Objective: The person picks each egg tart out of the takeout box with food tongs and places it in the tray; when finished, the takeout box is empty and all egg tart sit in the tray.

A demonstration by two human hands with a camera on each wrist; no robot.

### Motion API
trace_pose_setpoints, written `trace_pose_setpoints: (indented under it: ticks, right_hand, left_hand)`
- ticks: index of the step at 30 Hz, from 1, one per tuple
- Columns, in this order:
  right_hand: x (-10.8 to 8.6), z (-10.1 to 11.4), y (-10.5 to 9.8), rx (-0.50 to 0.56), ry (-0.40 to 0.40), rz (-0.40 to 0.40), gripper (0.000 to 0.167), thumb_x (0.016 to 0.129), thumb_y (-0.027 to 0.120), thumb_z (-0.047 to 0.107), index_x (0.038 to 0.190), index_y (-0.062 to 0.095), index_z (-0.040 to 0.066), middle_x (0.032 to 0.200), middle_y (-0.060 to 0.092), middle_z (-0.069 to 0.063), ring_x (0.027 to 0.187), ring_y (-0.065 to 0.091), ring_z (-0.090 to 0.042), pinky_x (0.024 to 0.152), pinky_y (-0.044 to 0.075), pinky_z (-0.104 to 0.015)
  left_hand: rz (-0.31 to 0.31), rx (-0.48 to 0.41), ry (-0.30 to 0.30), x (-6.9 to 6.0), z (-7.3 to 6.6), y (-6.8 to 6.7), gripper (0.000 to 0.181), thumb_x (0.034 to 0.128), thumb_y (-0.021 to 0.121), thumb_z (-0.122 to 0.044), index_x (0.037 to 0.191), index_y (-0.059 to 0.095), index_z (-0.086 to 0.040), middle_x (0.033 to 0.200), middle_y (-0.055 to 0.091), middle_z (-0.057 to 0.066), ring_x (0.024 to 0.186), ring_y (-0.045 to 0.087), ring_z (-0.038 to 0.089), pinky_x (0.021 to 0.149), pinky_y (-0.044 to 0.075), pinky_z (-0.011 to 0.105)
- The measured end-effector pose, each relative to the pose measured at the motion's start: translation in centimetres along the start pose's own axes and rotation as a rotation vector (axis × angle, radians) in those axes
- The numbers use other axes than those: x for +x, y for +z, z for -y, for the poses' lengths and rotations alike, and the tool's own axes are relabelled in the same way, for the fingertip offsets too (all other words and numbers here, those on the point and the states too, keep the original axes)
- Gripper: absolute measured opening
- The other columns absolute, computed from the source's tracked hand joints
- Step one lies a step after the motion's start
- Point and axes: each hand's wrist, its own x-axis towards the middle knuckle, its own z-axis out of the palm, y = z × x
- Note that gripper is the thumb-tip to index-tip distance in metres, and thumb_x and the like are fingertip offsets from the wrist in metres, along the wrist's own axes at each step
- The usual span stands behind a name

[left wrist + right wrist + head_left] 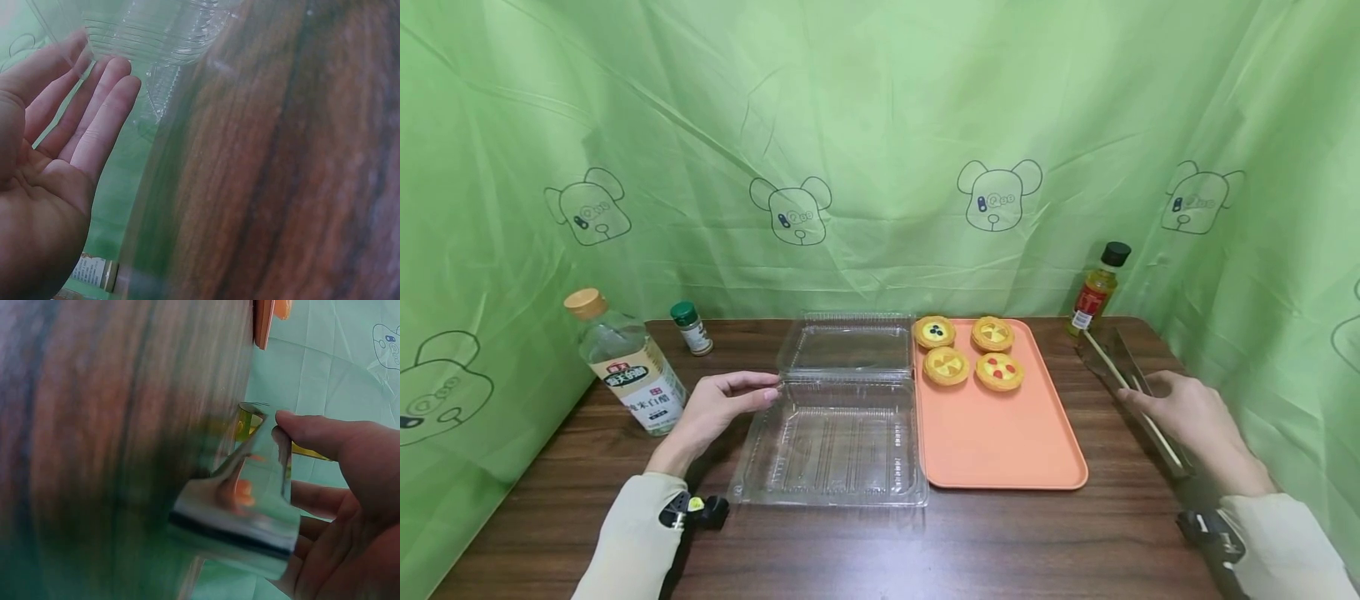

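A clear plastic clamshell container (842,492) lies open on the wooden table, its lid laid back. My left hand (718,408) is at its left edge near the hinge; the thumb and index finger pinch the rim, the other fingers extended. Shiny metal tongs (250,512) are in my right hand (1195,421), right of the tray, pinched between thumb and fingers. Several egg tarts (946,367), some topped with berries or fruit pieces, sit on the far half of an orange tray (1000,450) beside the container.
At the left stands a large vinegar bottle (636,375) with an orange cap. A small green-capped shaker (692,329) is behind it. An oil bottle (1093,292) with a black cap stands at the back right. A green curtain (887,100) surrounds the table's back and sides.
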Motion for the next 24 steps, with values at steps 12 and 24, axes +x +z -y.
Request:
trace_pose_setpoints:
  ticks: [12, 24]
  right_hand:
    - [0.13, 0.38, -0.11, -0.018, 0.026, 0.041, 0.078, 0.103, 0.064, 0.054, 0.131, 0.057, -0.018, 0.126, 0.061, -0.043, 0.108, 0.057, -0.068, 0.078, 0.05, -0.071]
    - [-0.29, 0.3, -0.38, -0.037, 0.068, 0.064, 0.09, 0.104, 0.056, 0.064, 0.134, 0.051, -0.02, 0.127, 0.057, -0.047, 0.107, 0.055, -0.07, 0.077, 0.05, -0.072]
  left_hand:
    - [0.001, 0.002, 0.001, -0.24, 0.06, -0.18, 0.034, 0.0929, 0.086, -0.022, 0.122, 0.079, -0.005, 0.118, 0.078, 0.007, 0.113, 0.069, 0.013, 0.092, 0.054, 0.024]
    - [0.032, -0.069, 0.0, -0.48, 0.16, -0.44, 0.036, 0.0958, 0.083, -0.019, 0.125, 0.076, 0.0, 0.119, 0.078, 0.01, 0.109, 0.073, 0.017, 0.092, 0.059, 0.03]
